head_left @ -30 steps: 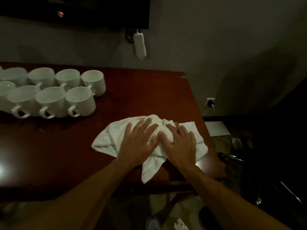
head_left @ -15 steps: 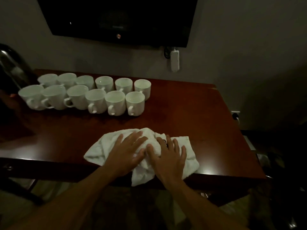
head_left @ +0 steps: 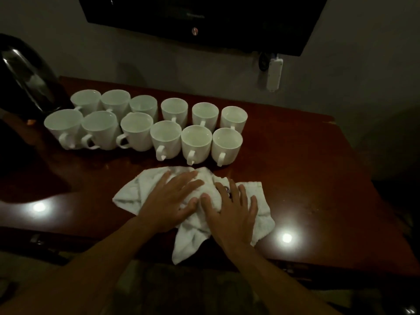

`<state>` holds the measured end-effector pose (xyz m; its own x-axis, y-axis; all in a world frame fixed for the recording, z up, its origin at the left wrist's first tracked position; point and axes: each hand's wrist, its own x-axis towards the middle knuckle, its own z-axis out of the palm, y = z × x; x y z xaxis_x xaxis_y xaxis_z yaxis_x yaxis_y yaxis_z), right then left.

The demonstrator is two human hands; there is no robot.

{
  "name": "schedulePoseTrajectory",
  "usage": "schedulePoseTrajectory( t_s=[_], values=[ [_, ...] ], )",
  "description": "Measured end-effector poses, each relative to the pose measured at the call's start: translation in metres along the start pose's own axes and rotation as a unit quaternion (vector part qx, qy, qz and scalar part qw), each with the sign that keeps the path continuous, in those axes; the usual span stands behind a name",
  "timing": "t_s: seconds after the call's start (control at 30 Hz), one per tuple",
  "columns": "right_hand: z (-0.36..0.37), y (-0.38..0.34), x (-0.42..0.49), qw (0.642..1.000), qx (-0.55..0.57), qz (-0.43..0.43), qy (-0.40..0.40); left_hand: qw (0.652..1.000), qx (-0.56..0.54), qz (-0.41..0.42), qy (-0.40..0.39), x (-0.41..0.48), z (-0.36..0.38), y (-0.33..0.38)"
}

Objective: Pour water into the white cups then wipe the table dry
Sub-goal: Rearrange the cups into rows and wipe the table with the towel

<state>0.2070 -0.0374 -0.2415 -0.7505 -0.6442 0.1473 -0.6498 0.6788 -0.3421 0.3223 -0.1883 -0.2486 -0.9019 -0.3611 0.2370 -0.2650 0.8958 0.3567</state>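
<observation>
A crumpled white towel lies on the dark red-brown table near its front edge, one corner hanging over it. My left hand and my right hand press flat on the towel side by side, fingers spread. Several white cups stand in two rows just behind the towel, handles toward me; the nearest ones hold water. A ring shows on my right hand.
A dark kettle stands at the table's back left corner. A black screen hangs on the wall above, with a white power strip beside it. Two light glares show on the tabletop. The table's right edge is at far right.
Both hands have slid the towel left along the front of the table, closer to the cups. The view has swung left, bringing the kettle and all the cups into sight.
</observation>
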Motion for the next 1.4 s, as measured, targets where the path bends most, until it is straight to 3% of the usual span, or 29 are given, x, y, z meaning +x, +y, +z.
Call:
schedulePoseTrajectory(
  t_s=[0.43, 0.63, 0.8, 1.07, 1.4],
  values=[
    [0.008, -0.018, 0.012, 1.0, -0.016, 0.009, -0.007, 0.997, 0.028, -0.025, -0.06, 0.0, -0.018, -0.012],
    [-0.006, -0.033, 0.008, 0.998, 0.053, 0.034, -0.026, 0.994, 0.048, -0.024, -0.1, -0.005, -0.037, -0.009],
    [-0.013, -0.082, -0.016, 0.998, 0.058, 0.01, 0.024, 0.976, 0.166, -0.017, -0.139, -0.028, -0.065, -0.029],
    [-0.034, -0.159, -0.042, 0.997, 0.07, 0.016, 0.034, 0.969, 0.202, -0.055, -0.128, -0.081, -0.156, -0.095],
    [-0.057, -0.295, -0.012, 0.991, 0.102, -0.067, 0.064, 0.957, 0.265, -0.077, -0.093, -0.106, -0.27, -0.174]
  ],
)
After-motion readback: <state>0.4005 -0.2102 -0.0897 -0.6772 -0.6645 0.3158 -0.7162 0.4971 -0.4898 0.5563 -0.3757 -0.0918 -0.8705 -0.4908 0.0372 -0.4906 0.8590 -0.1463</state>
